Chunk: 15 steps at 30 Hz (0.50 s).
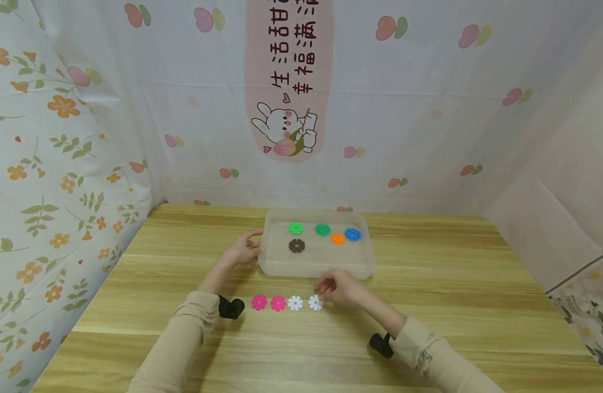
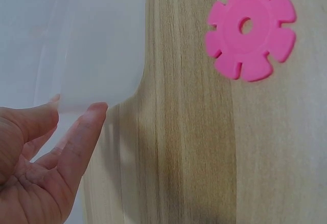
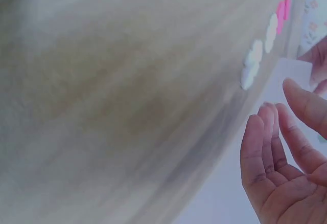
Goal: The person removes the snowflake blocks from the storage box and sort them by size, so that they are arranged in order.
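My left hand is at the left wall of a translucent plastic box, its fairly straight fingers touching the outside near a corner. In the left wrist view, its fingertips meet the box edge. My right hand, empty with loosely bent fingers, hovers just right of a row of notched plastic discs in front of the box. The row runs from a pink disc and a second pink disc to a white disc and another white disc, the one nearest my right fingers.
Inside the box lie a light green disc, a dark green disc, a brown disc, an orange disc and a blue disc. A wooden table extends around it, with a printed cloth behind.
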Each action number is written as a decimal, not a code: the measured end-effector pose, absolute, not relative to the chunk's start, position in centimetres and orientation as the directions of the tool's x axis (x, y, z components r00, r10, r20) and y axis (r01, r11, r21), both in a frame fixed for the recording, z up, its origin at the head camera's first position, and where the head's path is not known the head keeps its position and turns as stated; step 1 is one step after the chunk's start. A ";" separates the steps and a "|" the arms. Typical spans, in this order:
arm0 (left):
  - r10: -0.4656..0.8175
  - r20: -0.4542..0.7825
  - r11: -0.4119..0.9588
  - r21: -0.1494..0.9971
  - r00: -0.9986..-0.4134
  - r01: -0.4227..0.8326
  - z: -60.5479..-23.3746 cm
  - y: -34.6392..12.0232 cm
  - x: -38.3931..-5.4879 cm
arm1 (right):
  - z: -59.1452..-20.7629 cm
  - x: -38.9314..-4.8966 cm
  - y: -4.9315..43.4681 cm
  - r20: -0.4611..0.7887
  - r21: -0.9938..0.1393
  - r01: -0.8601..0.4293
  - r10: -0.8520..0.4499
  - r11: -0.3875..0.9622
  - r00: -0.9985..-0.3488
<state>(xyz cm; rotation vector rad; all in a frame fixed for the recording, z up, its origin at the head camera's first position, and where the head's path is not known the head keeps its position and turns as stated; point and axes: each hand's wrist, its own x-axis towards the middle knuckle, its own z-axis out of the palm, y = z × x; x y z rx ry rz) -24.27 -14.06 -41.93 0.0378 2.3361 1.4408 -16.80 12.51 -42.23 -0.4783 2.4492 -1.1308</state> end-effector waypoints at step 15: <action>0.216 -0.329 0.478 0.856 -0.919 -0.195 -42.1 -14.2 -24.3 | -40.0 -19.7 13.6 -0.098 -0.759 -0.206 -0.422 0.618 -0.901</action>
